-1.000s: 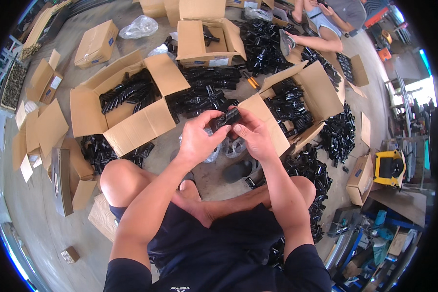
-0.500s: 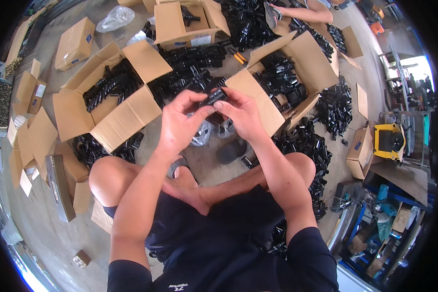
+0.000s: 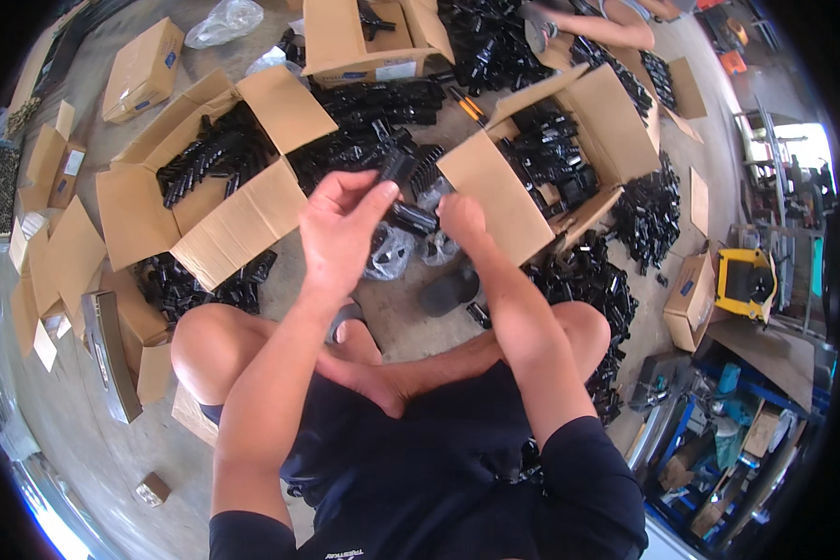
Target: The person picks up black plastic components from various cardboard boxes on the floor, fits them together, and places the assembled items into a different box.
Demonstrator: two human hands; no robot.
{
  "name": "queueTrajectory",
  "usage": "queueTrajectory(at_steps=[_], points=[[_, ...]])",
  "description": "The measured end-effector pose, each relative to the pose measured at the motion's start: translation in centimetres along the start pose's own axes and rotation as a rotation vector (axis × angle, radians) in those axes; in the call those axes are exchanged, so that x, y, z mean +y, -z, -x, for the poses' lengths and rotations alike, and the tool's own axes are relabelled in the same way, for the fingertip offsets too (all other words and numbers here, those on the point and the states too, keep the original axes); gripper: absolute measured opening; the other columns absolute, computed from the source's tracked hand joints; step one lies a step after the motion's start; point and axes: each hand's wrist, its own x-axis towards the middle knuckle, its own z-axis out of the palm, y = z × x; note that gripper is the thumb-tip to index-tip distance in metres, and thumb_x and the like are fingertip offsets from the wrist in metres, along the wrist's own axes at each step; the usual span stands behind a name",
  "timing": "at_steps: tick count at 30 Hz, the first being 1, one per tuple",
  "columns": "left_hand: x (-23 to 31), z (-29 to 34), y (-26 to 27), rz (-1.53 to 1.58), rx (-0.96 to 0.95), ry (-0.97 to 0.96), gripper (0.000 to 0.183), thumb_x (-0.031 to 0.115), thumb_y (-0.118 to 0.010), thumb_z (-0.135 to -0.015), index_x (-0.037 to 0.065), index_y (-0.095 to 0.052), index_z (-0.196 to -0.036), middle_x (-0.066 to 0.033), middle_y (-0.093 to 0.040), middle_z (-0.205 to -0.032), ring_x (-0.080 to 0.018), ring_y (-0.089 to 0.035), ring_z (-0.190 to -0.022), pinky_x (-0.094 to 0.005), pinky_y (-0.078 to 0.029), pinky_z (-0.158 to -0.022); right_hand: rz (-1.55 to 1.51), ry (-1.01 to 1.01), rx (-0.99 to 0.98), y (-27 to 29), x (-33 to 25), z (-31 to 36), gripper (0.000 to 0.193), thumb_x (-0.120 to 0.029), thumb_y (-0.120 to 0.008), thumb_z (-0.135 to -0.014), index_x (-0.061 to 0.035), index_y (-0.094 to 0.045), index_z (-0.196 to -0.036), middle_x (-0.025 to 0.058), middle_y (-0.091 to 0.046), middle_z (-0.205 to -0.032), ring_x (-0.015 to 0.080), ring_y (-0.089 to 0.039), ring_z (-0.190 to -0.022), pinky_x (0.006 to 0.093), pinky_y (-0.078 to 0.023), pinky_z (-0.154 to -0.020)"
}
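Refs relative to the right carton [image 3: 497,196], the open one with black parts in it.

Left hand [image 3: 336,229]: left of the carton. Narrow grip, thumb against fingers, holding a short black part [image 3: 399,169]. So the workpiece is left of the carton too, clear of its flap.

Right hand [image 3: 463,220]: right by the carton's near-left flap, fingers curled in. A second black part [image 3: 412,217] has one end at those fingers. Can't tell if it's gripped or only touched, or whether the two parts are joined.

Step, my read: two-handed handling, left steadying its part, right busy at the second. Next move calls for a firm left pinch, a sure hold on the right-side piece and knuckles kept off the flap.

Around: clear plastic bags [image 3: 389,256] left of the carton, nearer the wearer; orange-handled tool [image 3: 468,105] off its far-left corner; heap of black parts [image 3: 651,217] to its right; left carton [image 3: 243,224] well to its left, black parts inside.
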Motion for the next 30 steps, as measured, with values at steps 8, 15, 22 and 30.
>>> queueTrajectory(at_steps=[8,15,22,30], points=[[-1.8,0.2,-0.1,-0.025,-0.018,0.099,0.014,0.001,-0.072,-0.091,-0.003,-0.065,-0.102,-0.0095,-0.074,-0.094,-0.0112,-0.069,-0.083,-0.025,-0.056,-0.078,0.132,0.125,-0.063,-7.1,-1.9,1.0,0.038,-0.015,-0.065,-0.084,-0.0068,-0.057,-0.121,0.0154,-0.062,-0.114,0.0312,-0.064,-0.106,0.0407,-0.058,-0.085],[-2.1,-0.1,-1.1,-0.143,-0.023,0.077,0.015,0.002,-0.074,-0.09,-0.004,-0.065,-0.101,-0.0087,-0.073,-0.092,-0.0099,-0.067,-0.08,-0.0244,-0.055,-0.074,0.239,0.205,0.009,-8.1,-1.5,1.3,0.029,-0.018,-0.062,-0.083,-0.004,-0.064,-0.108,0.0131,-0.066,-0.102,0.0281,-0.066,-0.096,0.0385,-0.058,-0.072],[-3.6,0.1,-0.9,-0.164,-0.017,0.047,0.019,0.004,-0.077,-0.088,-0.005,-0.065,-0.1,-0.0071,-0.072,-0.089,-0.007,-0.064,-0.078,-0.0229,-0.053,-0.07,0.18,0.246,0.141,-8.3,-2.6,2.1,0.024,-0.019,-0.056,-0.088,-0.0016,-0.069,-0.098,0.0151,-0.069,-0.097,0.0288,-0.069,-0.089,0.0399,-0.06,-0.065],[-3.1,0.4,-0.8,-0.146,-0.015,0.051,0.015,0.0,-0.069,-0.092,-0.004,-0.061,-0.105,-0.0131,-0.073,-0.092,-0.0144,-0.07,-0.081,-0.0268,-0.056,-0.076,0.118,0.168,0.126,-7.1,-3.4,2.8,0.025,-0.017,-0.055,-0.089,-0.001,-0.069,-0.101,0.0152,-0.069,-0.098,0.0294,-0.068,-0.09,0.0402,-0.06,-0.071]])
